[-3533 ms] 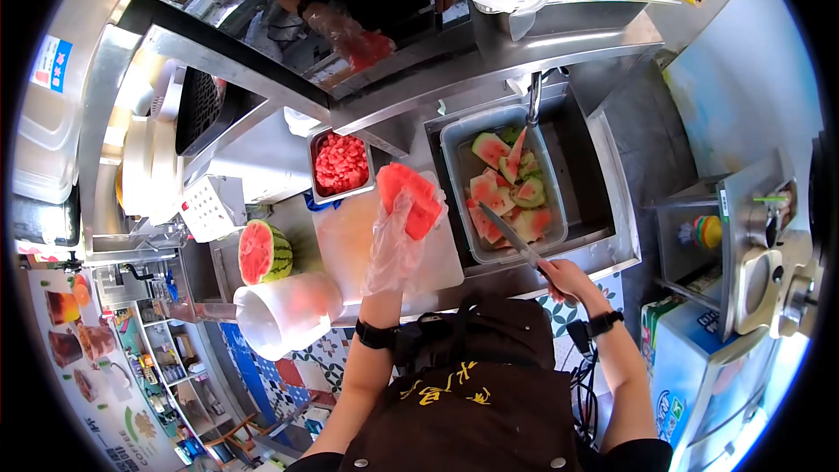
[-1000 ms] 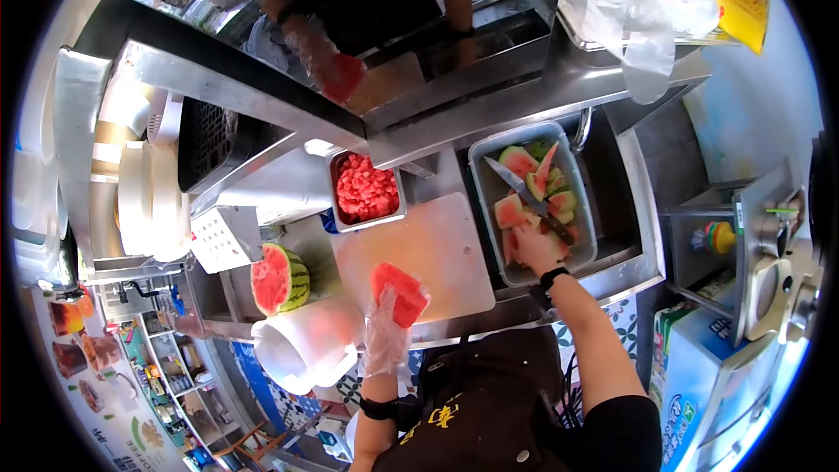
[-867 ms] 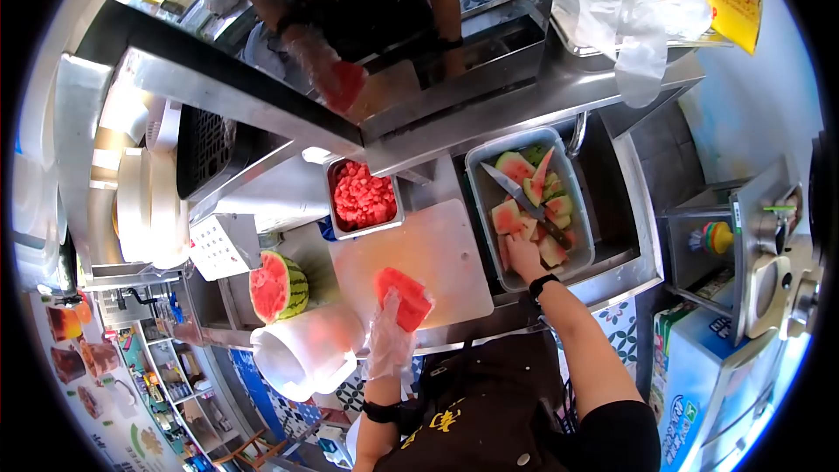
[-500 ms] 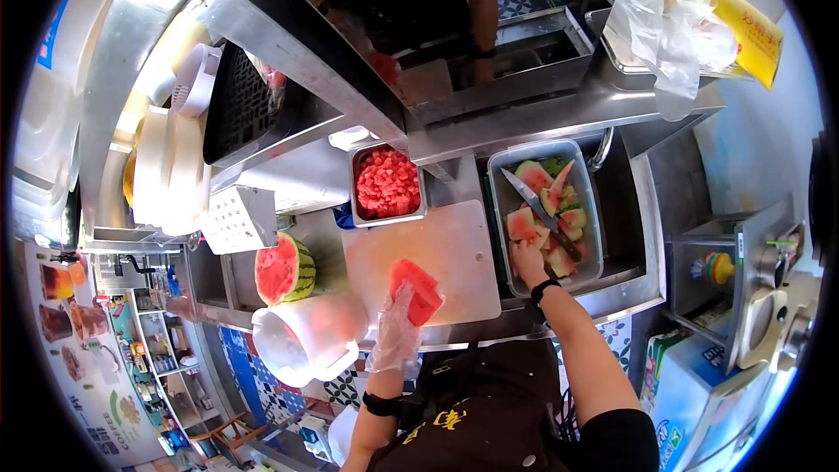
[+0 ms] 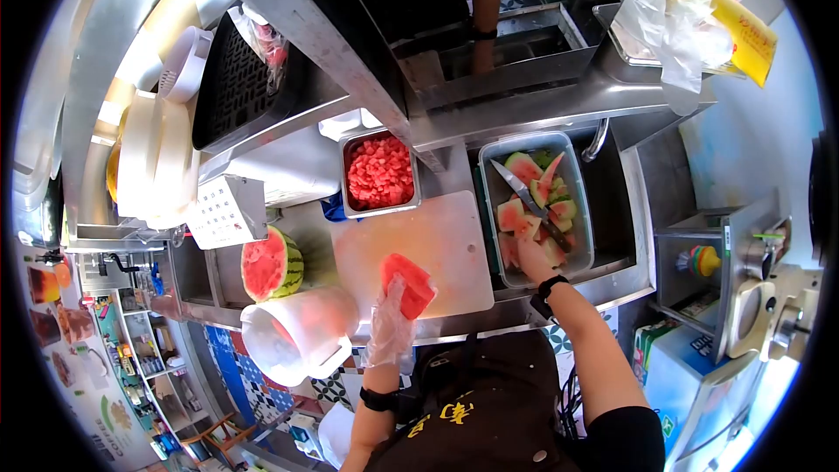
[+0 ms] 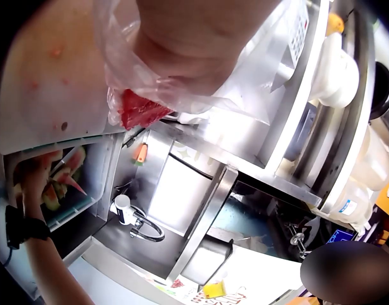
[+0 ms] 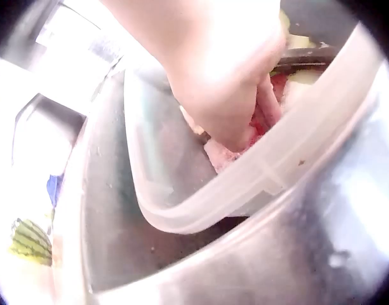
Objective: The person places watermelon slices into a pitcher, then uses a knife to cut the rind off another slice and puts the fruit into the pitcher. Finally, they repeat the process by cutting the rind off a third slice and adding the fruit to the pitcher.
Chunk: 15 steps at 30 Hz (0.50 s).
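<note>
In a thin clear plastic glove, the left hand grips a red block of watermelon flesh over the near edge of the white cutting board. That block also shows below the hand in the left wrist view. The bare right hand reaches down into a clear plastic bin among watermelon rinds. Its fingers touch reddish pieces; whether they hold one is hidden. A knife lies across the rinds, its dark handle beside the right hand.
A steel pan of red watermelon cubes stands behind the board. To the left are a cut watermelon and a whitish translucent bucket. The bin sits in a steel sink with a tap. A steel shelf edge runs behind.
The right hand held the knife over the bin earlier; it has let it go and moved down among the rinds. The left hand has drawn the watermelon block closer to the body.
</note>
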### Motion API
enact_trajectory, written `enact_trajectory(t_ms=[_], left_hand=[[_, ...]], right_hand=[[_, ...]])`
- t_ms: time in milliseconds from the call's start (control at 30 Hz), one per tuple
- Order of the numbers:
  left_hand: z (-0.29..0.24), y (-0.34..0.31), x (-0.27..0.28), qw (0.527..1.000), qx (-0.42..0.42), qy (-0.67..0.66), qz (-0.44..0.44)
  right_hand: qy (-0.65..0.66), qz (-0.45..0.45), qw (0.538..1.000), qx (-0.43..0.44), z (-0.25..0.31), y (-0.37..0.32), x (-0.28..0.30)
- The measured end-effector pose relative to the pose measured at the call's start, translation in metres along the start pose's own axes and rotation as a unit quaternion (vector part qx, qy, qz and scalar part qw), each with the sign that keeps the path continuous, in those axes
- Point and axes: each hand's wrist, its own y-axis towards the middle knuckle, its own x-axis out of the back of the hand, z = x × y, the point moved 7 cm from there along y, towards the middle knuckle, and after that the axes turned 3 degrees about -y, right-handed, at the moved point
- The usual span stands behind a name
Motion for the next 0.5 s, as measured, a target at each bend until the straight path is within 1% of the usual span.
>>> enact_trajectory(t_ms=[67, 100, 167, 200, 233, 267, 300, 367, 433, 467, 500], left_hand=[[0.002, 0.005, 0.006, 1.0, 0.001, -0.011, -0.01], [0.002, 0.005, 0.007, 1.0, 0.002, -0.017, -0.016], [0.0, 0.007, 0.004, 1.0, 0.001, -0.03, -0.001], [-0.001, 0.007, 0.002, 0.999, 0.001, -0.036, 0.005], [-0.002, 0.006, -0.001, 0.999, -0.002, -0.038, 0.004], [-0.006, 0.004, -0.006, 0.999, -0.005, -0.04, 0.002], [-0.01, 0.001, -0.01, 0.999, -0.011, -0.042, 0.001], [-0.016, -0.003, -0.018, 0.999, -0.016, -0.034, 0.014], [-0.021, -0.008, -0.018, 0.999, -0.025, -0.03, 0.024], [-0.022, -0.009, -0.015, 0.999, -0.029, -0.026, 0.031], [-0.026, -0.006, -0.016, 0.998, -0.035, -0.019, 0.046]], right_hand=[[0.098, -0.095, 0.991, -0.012, -0.012, -0.009, 0.024], [0.135, -0.054, 0.989, -0.032, -0.021, -0.01, 0.022], [0.206, 0.027, 0.975, -0.074, -0.047, -0.013, 0.018], [0.272, 0.04, 0.955, -0.111, -0.066, -0.014, 0.005], [0.336, 0.053, 0.929, -0.146, -0.093, -0.012, -0.031], [0.399, 0.064, 0.897, -0.18, -0.108, -0.011, -0.052], [0.488, 0.083, 0.844, -0.204, -0.098, -0.013, -0.037], [0.649, 0.121, 0.712, -0.237, -0.043, -0.015, 0.04], [0.71, 0.124, 0.67, -0.18, 0.019, -0.005, 0.117], [0.739, 0.129, 0.644, -0.15, 0.052, 0.0, 0.145], [0.748, 0.138, 0.64, -0.107, 0.081, 0.012, 0.167]])
